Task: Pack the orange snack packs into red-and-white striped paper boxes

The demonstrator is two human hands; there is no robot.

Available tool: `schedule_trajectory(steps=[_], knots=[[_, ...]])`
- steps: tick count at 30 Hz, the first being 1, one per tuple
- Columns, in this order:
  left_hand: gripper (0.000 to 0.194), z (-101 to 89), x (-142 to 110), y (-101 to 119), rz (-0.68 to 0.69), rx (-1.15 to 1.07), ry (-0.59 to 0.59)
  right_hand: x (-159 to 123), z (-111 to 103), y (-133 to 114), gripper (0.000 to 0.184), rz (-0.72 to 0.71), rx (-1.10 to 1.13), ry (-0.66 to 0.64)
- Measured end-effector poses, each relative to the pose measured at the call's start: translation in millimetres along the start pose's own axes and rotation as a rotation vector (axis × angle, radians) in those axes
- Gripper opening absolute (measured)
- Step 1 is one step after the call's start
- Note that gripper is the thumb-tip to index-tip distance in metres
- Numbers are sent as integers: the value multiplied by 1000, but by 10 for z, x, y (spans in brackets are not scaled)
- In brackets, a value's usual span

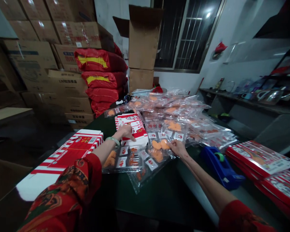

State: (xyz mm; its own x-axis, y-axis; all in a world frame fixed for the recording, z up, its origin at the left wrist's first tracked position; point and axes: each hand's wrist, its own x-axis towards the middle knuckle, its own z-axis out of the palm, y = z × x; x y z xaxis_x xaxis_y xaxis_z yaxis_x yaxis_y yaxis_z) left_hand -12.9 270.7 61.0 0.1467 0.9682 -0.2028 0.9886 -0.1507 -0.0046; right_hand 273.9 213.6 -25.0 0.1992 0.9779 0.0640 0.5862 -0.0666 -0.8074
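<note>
1. The left hand (pixel 127 132) is being pressed open onto a carton (pixel 136 124) on the counter (pixel 154 196).
2. The right hand (pixel 178 148) is being laid on a packet (pixel 158 154); its grip cannot be told.
3. Slippage is being risked: the packet could slide if tugged.

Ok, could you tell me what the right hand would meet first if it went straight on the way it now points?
The right hand would probably meet the clear plastic pack of orange pieces at its fingertips, though depth is hard to judge here.
</note>
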Motion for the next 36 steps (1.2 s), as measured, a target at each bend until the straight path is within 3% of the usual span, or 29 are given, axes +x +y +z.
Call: schedule_trajectory(steps=[6,9,11,14,15,17,21,26,28,31,33,36], knots=[[32,-62,-378,201,39,-60,91,-252,-153,-245,30,-38,106,116],[46,-160,-723,373,48,-132,232,-580,-213,-471,46,-99,195,144],[52,-162,-1012,559,70,-188,356,-882,-229,-634,53,-150,307,50],[51,-3,-1452,924,55,-286,527,-1341,-259,-790,74,-255,713,-267],[49,84,-1583,1054,48,-426,624,-1470,-281,-798,78,-279,844,-319],[48,266,-1813,1302,73,-657,698,-1678,-346,-741,70,-299,983,-286],[35,466,-2158,1669,230,-1011,740,-1969,-529,-469,45,-297,987,-205],[24,342,-2377,1846,377,-1210,601,-2315,-751,-379,43,-352,882,-122],[24,262,-2429,1884,393,-1227,568,-2452,-834,-456,35,-398,757,38],[27,127,-2551,1942,414,-1245,535,-2614,-969,-562,24,-588,417,414],[31,14,-2664,1974,465,-1318,405,-2672,-1065,-588,25,-800,156,599],[44,-195,-2810,1996,494,-1479,88,-2683,-1186,-596,32,-1011,-155,686]])
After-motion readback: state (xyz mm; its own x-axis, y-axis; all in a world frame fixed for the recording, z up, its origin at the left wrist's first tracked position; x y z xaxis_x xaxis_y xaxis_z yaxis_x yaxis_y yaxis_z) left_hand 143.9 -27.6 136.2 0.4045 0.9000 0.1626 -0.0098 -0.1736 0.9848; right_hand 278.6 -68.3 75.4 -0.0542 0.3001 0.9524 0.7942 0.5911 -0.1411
